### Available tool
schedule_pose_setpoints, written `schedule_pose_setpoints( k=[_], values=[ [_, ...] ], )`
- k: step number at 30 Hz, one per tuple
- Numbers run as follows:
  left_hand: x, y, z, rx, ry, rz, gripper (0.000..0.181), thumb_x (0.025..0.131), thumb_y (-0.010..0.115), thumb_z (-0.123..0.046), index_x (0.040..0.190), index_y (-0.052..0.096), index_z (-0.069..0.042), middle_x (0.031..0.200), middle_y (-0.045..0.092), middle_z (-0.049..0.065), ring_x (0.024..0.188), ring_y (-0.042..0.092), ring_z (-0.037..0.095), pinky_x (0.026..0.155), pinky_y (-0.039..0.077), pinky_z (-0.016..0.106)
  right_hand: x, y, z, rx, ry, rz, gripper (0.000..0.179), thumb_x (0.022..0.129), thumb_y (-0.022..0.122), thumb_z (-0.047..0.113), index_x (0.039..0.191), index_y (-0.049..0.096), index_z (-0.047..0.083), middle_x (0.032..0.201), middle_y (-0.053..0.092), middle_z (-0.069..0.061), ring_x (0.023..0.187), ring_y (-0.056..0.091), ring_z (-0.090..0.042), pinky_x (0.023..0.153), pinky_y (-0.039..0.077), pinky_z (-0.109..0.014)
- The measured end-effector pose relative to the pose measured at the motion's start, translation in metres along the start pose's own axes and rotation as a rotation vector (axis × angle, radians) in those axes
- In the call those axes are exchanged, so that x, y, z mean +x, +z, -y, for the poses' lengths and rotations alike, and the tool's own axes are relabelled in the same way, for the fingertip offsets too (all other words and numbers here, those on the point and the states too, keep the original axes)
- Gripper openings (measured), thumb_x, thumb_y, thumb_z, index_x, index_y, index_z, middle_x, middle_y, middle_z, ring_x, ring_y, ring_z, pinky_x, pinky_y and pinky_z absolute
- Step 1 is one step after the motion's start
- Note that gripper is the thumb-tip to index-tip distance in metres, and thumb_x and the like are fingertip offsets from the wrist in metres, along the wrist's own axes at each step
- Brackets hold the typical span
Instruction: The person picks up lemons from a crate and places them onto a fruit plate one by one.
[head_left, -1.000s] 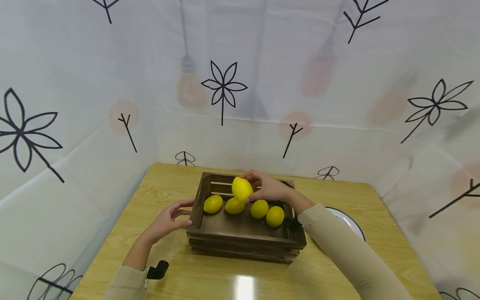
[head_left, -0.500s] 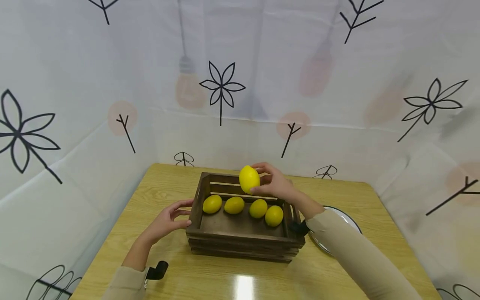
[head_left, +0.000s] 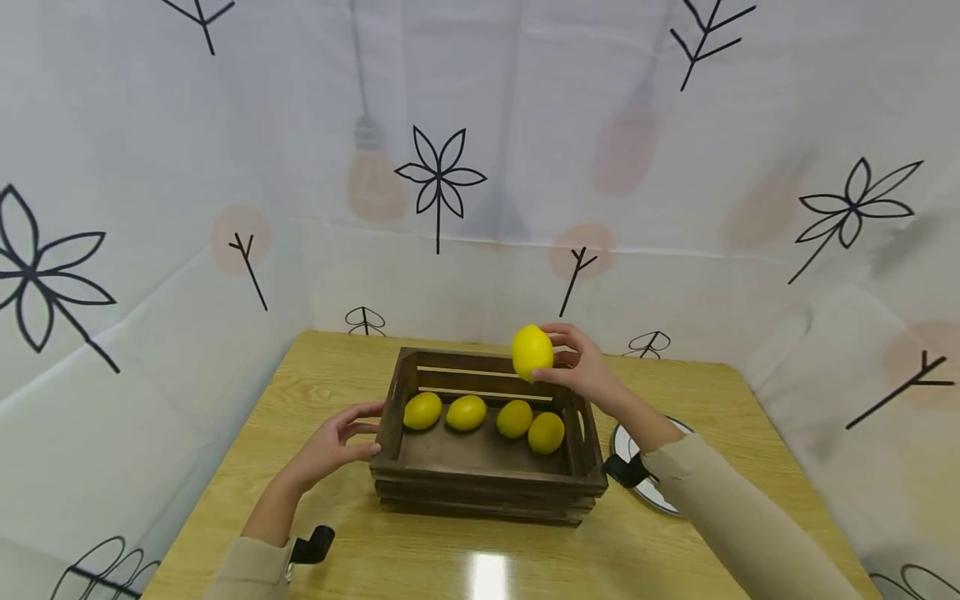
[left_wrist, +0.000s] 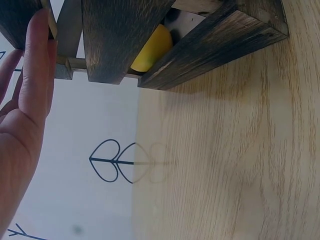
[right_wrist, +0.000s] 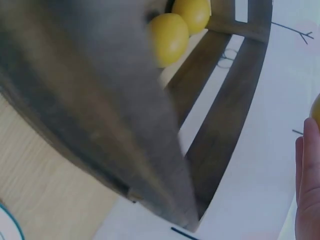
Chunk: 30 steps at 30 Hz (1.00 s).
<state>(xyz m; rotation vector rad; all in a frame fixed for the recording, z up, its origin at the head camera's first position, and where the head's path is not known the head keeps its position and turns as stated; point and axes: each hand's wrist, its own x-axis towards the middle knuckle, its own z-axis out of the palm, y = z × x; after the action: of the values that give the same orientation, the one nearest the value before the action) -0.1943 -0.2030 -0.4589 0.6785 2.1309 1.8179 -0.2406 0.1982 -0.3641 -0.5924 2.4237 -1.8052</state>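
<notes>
A dark wooden crate [head_left: 480,475] stands on the table with several yellow lemons [head_left: 467,413] lying in it. Above its back right part, my right hand [head_left: 588,371] pinches another lemon [head_left: 532,352] between thumb and fingers. The right wrist view catches only an edge of that held lemon, beside the fingers [right_wrist: 311,160]. My left hand [head_left: 333,446] rests against the crate's left end, its fingers extended and touching the slats. From the left wrist, one lemon [left_wrist: 154,48] shows through the gap between the slats.
A white plate with a dark rim [head_left: 660,500] lies right of the crate, partly covered by the right forearm. The wooden table [head_left: 420,558] reaches back to a patterned white curtain [head_left: 315,150]. Black camera mounts [head_left: 313,544] sit on both wrists.
The right hand has lifted the lemon up from among the others and carried it rightward, toward the crate's right end. The left hand stays at the crate's left side.
</notes>
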Motion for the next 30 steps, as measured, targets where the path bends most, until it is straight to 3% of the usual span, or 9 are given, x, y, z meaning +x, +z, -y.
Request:
schedule_pose_setpoints(
  k=[17, 30],
  values=[
    [-0.001, 0.0, 0.0, 0.003, 0.002, -0.001, 0.059, 0.088, 0.065, -0.007, 0.14, 0.037, -0.003, 0.142, 0.032, 0.022, 0.121, 0.038, 0.043, 0.08, 0.051, 0.036, -0.022, -0.023, -0.004, -0.043, 0.029, -0.058, 0.065, 0.081, 0.074, 0.012, 0.136, 0.039, 0.01, 0.128, 0.044, -0.02, 0.104, 0.053, -0.034, 0.077, 0.051, -0.032],
    [0.0, 0.0, 0.0, 0.003, 0.003, 0.001, 0.06, 0.088, 0.065, -0.007, 0.14, 0.037, -0.002, 0.142, 0.032, 0.022, 0.12, 0.039, 0.044, 0.08, 0.051, 0.036, -0.038, -0.04, -0.012, -0.027, 0.031, -0.116, 0.064, 0.082, 0.072, 0.011, 0.136, 0.038, 0.008, 0.123, 0.044, -0.019, 0.096, 0.058, -0.017, 0.077, 0.051, -0.028]
  ],
)
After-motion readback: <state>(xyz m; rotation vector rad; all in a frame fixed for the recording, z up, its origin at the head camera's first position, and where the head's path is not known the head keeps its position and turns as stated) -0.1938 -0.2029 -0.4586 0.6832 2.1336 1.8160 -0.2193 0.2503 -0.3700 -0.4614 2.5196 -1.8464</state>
